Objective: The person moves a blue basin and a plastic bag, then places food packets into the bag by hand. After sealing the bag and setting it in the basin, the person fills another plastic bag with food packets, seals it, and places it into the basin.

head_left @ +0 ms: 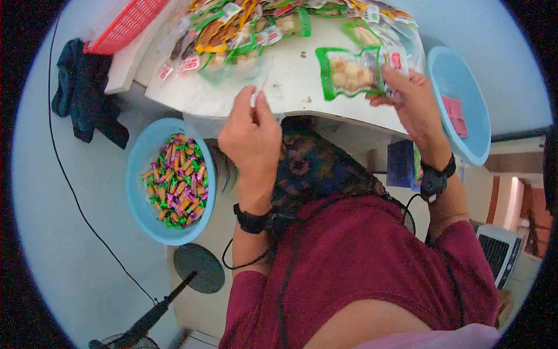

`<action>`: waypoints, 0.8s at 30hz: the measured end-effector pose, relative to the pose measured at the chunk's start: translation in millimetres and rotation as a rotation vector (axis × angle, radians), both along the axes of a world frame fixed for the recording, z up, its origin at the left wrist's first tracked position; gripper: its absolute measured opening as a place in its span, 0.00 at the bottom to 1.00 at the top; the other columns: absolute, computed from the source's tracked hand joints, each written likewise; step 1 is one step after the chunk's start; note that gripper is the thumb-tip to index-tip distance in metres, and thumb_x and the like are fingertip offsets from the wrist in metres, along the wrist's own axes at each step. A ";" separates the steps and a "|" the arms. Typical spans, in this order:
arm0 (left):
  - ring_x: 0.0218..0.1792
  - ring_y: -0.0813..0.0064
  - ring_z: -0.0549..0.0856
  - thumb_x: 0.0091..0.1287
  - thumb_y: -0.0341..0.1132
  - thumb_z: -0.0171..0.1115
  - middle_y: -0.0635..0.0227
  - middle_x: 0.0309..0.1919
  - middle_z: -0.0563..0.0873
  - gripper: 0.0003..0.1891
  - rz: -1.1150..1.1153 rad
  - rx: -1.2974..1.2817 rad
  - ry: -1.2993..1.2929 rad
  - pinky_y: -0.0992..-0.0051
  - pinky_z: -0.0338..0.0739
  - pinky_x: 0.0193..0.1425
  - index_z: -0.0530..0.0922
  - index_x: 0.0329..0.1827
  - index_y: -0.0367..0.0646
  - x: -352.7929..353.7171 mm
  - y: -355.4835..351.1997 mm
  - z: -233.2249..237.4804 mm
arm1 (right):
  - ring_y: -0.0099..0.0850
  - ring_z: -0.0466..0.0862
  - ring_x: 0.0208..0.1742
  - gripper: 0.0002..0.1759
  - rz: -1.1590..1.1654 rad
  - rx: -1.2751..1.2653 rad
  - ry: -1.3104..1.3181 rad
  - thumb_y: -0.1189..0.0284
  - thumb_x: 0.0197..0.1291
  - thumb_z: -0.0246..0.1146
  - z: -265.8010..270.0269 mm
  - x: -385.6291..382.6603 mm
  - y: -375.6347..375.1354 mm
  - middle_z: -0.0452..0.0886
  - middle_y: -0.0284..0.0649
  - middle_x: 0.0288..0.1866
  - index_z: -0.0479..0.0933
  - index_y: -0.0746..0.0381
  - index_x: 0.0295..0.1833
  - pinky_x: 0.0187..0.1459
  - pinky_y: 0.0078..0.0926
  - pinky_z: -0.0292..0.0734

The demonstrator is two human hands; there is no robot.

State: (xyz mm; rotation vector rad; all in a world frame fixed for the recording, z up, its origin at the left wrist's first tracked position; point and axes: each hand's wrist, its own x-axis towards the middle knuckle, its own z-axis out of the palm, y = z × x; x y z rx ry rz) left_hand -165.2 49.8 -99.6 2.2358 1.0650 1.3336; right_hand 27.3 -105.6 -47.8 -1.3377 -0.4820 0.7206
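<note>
My right hand (405, 96) grips one end of a green-edged snack packet (349, 72), held above the white table (308, 104). Pale round pieces show through the packet's clear front, and a red-and-white label sits near my thumb. My left hand (251, 128) pinches the edge of a clear plastic bag (232, 81), thumb against the fingers. The bag spreads over the table's front left, and its outline is hard to make out. Behind it lies a pile of mixed snack packets (238, 35), some green-edged, some yellow-edged.
A blue basin (135, 192) of small wrapped candies (180, 180) stands at the left below the table. Another blue basin (476, 110) at the right holds pink packets (454, 116). A red basket (125, 26) is at the upper left. A stand fan's base (199, 269) is on the floor.
</note>
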 end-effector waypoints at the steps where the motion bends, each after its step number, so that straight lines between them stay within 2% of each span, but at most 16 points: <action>1: 0.22 0.60 0.84 0.63 0.31 0.65 0.58 0.24 0.84 0.08 -0.013 -0.107 0.001 0.66 0.75 0.26 0.82 0.44 0.42 0.6 -6.5 7.0 | 0.33 0.87 0.31 0.15 0.058 -0.002 0.060 0.68 0.66 0.62 -2.5 -6.9 1.6 0.86 0.44 0.37 0.80 0.72 0.46 0.32 0.26 0.86; 5: 0.24 0.59 0.84 0.64 0.31 0.64 0.59 0.24 0.84 0.07 -0.034 -0.021 -0.007 0.64 0.75 0.26 0.82 0.44 0.43 5.9 -9.8 -0.9 | 0.33 0.88 0.34 0.14 0.188 -0.072 0.084 0.72 0.64 0.61 -14.8 -27.6 13.5 0.86 0.48 0.40 0.78 0.73 0.49 0.34 0.25 0.85; 8: 0.25 0.60 0.84 0.64 0.33 0.64 0.60 0.24 0.83 0.07 -0.007 0.110 -0.020 0.64 0.76 0.27 0.82 0.43 0.44 11.1 -9.5 -7.8 | 0.32 0.88 0.35 0.13 0.281 -0.030 0.123 0.74 0.63 0.61 -12.9 -38.9 23.2 0.86 0.48 0.40 0.79 0.73 0.48 0.36 0.25 0.85; 9: 0.25 0.60 0.84 0.64 0.33 0.63 0.60 0.24 0.83 0.07 -0.007 0.114 -0.008 0.64 0.76 0.27 0.82 0.43 0.45 12.0 -10.5 -7.0 | 0.37 0.88 0.40 0.16 0.346 -0.060 0.153 0.77 0.62 0.61 -16.1 -35.1 24.5 0.85 0.49 0.46 0.76 0.73 0.54 0.41 0.30 0.87; 12: 0.25 0.60 0.83 0.64 0.34 0.63 0.62 0.23 0.82 0.07 -0.016 0.126 0.007 0.63 0.76 0.27 0.82 0.43 0.45 14.5 -13.1 -6.2 | 0.37 0.88 0.41 0.17 0.381 -0.079 0.191 0.78 0.62 0.61 -26.7 -41.5 34.6 0.84 0.49 0.47 0.75 0.74 0.55 0.40 0.30 0.87; 13: 0.25 0.60 0.83 0.64 0.34 0.64 0.62 0.23 0.82 0.07 -0.025 0.132 -0.004 0.63 0.76 0.27 0.82 0.43 0.45 15.9 -12.6 -8.4 | 0.35 0.87 0.44 0.17 0.428 -0.038 0.250 0.78 0.61 0.61 -30.6 -42.5 36.9 0.84 0.48 0.49 0.75 0.73 0.55 0.44 0.30 0.86; 16: 0.24 0.60 0.83 0.64 0.33 0.64 0.63 0.22 0.82 0.07 -0.044 0.128 -0.026 0.63 0.76 0.27 0.82 0.43 0.45 19.4 -11.7 -13.3 | 0.32 0.86 0.41 0.14 0.363 0.031 0.301 0.81 0.60 0.60 -34.4 -54.6 51.2 0.85 0.45 0.45 0.76 0.72 0.52 0.45 0.28 0.83; 17: 0.24 0.60 0.83 0.63 0.33 0.64 0.63 0.22 0.81 0.07 -0.050 0.122 -0.030 0.63 0.76 0.27 0.82 0.43 0.46 20.1 -11.6 -14.2 | 0.30 0.85 0.44 0.14 0.398 0.015 0.323 0.82 0.61 0.58 -35.8 -54.4 55.5 0.84 0.42 0.47 0.76 0.71 0.53 0.48 0.27 0.81; 20: 0.24 0.60 0.83 0.63 0.33 0.64 0.62 0.23 0.82 0.07 -0.080 0.089 -0.039 0.63 0.76 0.27 0.82 0.44 0.46 20.1 -13.1 -14.6 | 0.29 0.84 0.45 0.13 0.488 0.052 0.396 0.82 0.61 0.58 -51.0 -54.3 71.8 0.83 0.40 0.47 0.76 0.69 0.52 0.48 0.26 0.80; 23: 0.31 0.56 0.87 0.65 0.32 0.63 0.55 0.33 0.87 0.08 -0.099 0.000 -0.027 0.64 0.80 0.34 0.84 0.45 0.41 18.7 -13.6 -12.5 | 0.27 0.82 0.47 0.12 0.573 0.031 0.485 0.81 0.63 0.56 -53.5 -61.2 88.7 0.82 0.38 0.47 0.76 0.68 0.52 0.49 0.24 0.78; 24: 0.32 0.56 0.87 0.65 0.32 0.63 0.55 0.32 0.87 0.08 -0.101 -0.007 -0.043 0.64 0.80 0.34 0.84 0.45 0.41 19.2 -12.0 -14.2 | 0.27 0.82 0.46 0.11 0.595 0.023 0.471 0.79 0.64 0.56 -57.0 -61.8 92.5 0.82 0.38 0.46 0.76 0.67 0.51 0.47 0.24 0.78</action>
